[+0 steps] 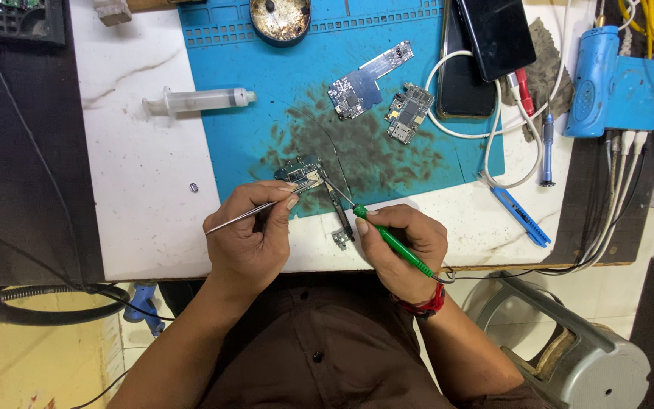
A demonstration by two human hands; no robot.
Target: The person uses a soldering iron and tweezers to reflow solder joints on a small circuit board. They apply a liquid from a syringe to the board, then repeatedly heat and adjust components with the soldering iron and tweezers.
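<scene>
left hand [250,236]: pinching tweezers [259,209], tips on small circuit board [300,173]
right hand [404,246]: gripping green soldering iron [391,242], tip at same board
surface: blue mat [266,129] on counter [138,189]

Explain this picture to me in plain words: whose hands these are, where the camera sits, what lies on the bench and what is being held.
There is no machine here: a person works with two bare hands, filmed from a camera on their head looking down. The left hand holds metal tweezers against a small circuit board. The right hand holds a green-handled soldering iron, its tip at the same board. All this lies on a blue work mat over a white table. Further off lie two more circuit boards, a syringe, phones and a white cable.
</scene>
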